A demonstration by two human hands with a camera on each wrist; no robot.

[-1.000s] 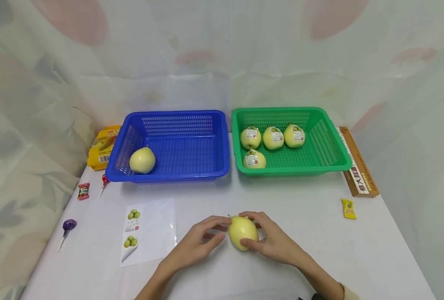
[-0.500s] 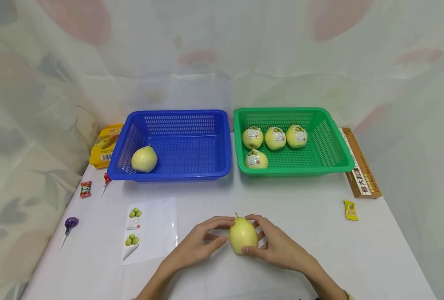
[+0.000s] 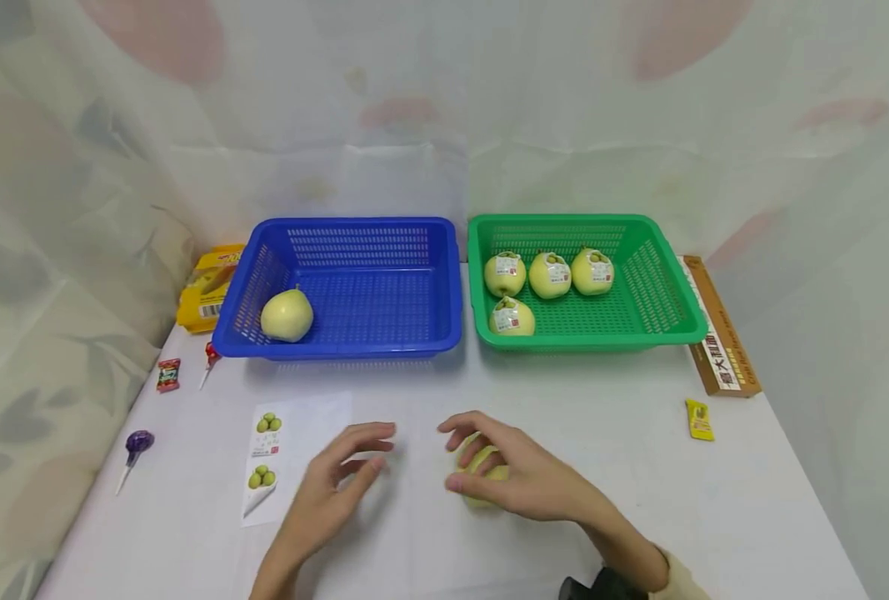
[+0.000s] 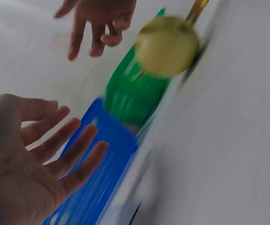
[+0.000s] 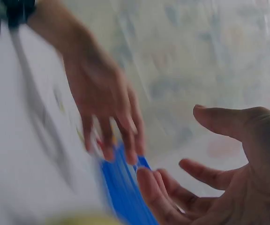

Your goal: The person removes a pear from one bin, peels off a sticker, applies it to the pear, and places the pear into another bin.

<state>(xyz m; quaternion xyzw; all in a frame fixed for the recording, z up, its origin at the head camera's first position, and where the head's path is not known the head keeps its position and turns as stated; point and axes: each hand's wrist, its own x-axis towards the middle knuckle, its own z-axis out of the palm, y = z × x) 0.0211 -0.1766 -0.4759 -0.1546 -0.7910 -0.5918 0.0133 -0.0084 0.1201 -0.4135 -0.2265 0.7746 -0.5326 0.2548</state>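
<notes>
While a yellow-green pear (image 3: 481, 477) lies on the white table (image 3: 639, 500) near its front edge, the right hand (image 3: 515, 475) is seen arched over it with fingers spread and loosely bent. Whether the fingertips actually touch the fruit cannot be told from the head view. In the left wrist view the pear (image 4: 168, 45) shows free on the table, with the right hand (image 4: 97, 21) above and beside it, the fingers hanging down and closed on nothing. The left hand (image 3: 332, 492) is held open well to the left of the pear, fingers straight and spread, nothing grasped; the same open palm (image 4: 27, 159) fills the lower corner of the left wrist view.

Behind the hands, a blue basket (image 3: 422, 333) is set on the left with one bare pear (image 3: 287, 314) lying in its front left corner. A green basket (image 3: 661, 321) is placed just beside it on the right, and four labelled pears (image 3: 549, 275) are seen inside, three in a row at the back and one in front. A clear sheet with fruit stickers (image 3: 267, 467) is laid flat just left of the left hand. A purple lollipop (image 3: 137, 446), small wrapped sweets (image 3: 168, 375) and a yellow packet (image 3: 204, 292) are scattered along the left edge; a brown box (image 3: 721, 342) and a small yellow sachet (image 3: 699, 418) are found on the right.
</notes>
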